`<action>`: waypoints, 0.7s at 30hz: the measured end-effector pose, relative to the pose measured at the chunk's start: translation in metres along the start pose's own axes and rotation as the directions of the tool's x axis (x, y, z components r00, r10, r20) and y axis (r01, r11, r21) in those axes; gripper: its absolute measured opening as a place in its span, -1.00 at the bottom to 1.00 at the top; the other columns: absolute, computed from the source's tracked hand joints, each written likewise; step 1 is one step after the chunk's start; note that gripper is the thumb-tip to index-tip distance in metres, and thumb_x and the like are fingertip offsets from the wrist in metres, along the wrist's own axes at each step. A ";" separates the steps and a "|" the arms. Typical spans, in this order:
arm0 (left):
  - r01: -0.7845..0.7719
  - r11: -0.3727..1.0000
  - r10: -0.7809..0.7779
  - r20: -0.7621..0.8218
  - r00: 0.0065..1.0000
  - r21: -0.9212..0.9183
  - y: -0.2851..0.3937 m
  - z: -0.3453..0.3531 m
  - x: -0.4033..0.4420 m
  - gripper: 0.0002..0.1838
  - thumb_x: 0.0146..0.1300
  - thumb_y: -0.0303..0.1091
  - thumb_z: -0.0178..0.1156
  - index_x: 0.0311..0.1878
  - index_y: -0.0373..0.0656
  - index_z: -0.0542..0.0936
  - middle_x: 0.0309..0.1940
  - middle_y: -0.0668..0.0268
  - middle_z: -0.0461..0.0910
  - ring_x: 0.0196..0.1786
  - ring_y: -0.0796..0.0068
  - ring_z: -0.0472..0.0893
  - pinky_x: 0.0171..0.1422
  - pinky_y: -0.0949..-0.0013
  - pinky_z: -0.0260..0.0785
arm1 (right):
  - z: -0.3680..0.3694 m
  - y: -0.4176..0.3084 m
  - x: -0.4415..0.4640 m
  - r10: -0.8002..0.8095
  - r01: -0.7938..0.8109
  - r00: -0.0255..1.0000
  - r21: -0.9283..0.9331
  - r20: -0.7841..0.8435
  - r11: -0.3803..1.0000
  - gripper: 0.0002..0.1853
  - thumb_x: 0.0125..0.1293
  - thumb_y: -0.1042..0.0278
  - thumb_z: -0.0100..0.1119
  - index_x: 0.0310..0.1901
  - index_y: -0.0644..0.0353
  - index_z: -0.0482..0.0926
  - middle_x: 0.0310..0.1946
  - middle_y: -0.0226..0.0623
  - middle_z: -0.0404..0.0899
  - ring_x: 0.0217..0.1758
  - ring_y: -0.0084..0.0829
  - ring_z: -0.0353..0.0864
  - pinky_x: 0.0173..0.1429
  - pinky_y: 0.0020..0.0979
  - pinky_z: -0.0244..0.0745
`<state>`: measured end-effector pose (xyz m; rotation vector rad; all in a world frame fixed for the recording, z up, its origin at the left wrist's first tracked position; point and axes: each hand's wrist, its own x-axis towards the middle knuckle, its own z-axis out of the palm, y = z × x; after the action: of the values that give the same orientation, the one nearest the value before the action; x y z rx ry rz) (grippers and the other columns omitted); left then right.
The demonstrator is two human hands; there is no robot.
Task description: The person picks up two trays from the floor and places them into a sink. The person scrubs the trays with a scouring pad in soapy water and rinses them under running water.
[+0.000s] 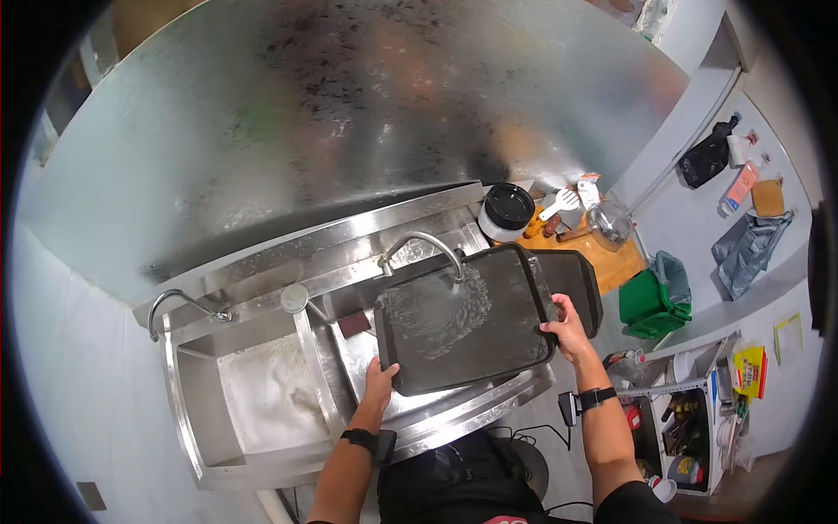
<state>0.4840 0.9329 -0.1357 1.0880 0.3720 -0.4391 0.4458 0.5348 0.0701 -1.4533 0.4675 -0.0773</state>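
Observation:
A large dark baking tray (471, 349) is held over the right basin of the steel sink (489, 397). Water from the curved faucet (428, 240) runs into it and ripples across its surface. My left hand (380, 382) grips the tray's near left corner, thumb over the rim. On the opposite side, my right hand (569, 327) is closed around the right edge. A second dark tray (572, 284) lies to the right, partly hidden behind the first. Beside the held tray's left edge, a brown scouring pad (353, 324) lies in the basin.
The left basin (271, 393) has a second faucet (188, 301) above it. A black-lidded container (508, 207), a white slotted utensil (561, 203) and a wooden board (615, 262) stand behind on the right. Further right are a green bin (648, 306) and a filled shelf (685, 419).

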 end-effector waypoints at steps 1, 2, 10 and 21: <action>0.033 0.999 -0.033 -0.010 0.999 -0.003 -0.002 0.012 0.001 -0.66 0.32 -0.59 0.22 0.14 -0.31 0.45 -0.04 0.20 0.63 -0.01 0.39 0.63 0.12 0.31 0.50 | -0.008 -0.006 0.000 0.002 -0.002 1.000 -0.064 0.008 0.998 -0.50 0.00 0.81 0.15 0.02 0.19 0.38 -0.01 -0.30 0.54 0.04 -0.50 0.55 0.11 -0.44 0.48; 0.031 0.999 -0.030 -0.031 0.999 0.013 -0.007 0.022 0.004 -0.67 0.33 -0.58 0.23 0.13 -0.31 0.46 -0.04 0.20 0.63 -0.02 0.39 0.63 0.12 0.31 0.50 | -0.013 -0.014 0.001 0.003 -0.001 1.000 -0.128 0.015 0.992 -0.53 0.00 0.78 0.16 -0.03 0.18 0.37 -0.06 -0.33 0.51 0.01 -0.54 0.51 0.09 -0.46 0.45; 0.115 0.946 -0.070 -0.155 0.985 0.304 -0.050 0.099 0.040 -0.57 0.54 -0.03 0.07 0.07 -0.28 0.58 -0.15 0.32 0.63 -0.13 0.48 0.58 0.00 0.33 0.47 | -0.012 -0.065 -0.053 -0.560 0.440 0.828 -0.574 -0.039 0.691 -0.68 -0.03 0.63 0.12 -0.20 0.27 0.32 -0.29 -0.09 0.58 -0.27 -0.29 0.59 -0.06 -0.39 0.49; -0.010 0.545 0.275 -0.167 0.947 0.838 -0.003 0.108 0.091 -0.40 0.27 -0.21 0.33 0.29 -0.33 0.44 0.19 -0.08 0.58 0.27 0.05 0.55 0.38 0.18 0.34 | -0.178 -0.050 -0.048 -0.703 0.391 0.635 -0.652 -0.320 0.650 -0.65 0.05 0.66 0.15 -0.09 0.23 0.38 -0.31 -0.41 0.49 -0.28 -0.44 0.50 -0.05 -0.43 0.44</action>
<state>0.5683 0.8202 -0.1376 2.1401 0.3143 -0.2989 0.3509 0.3781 0.1227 -2.1059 0.4858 -0.9989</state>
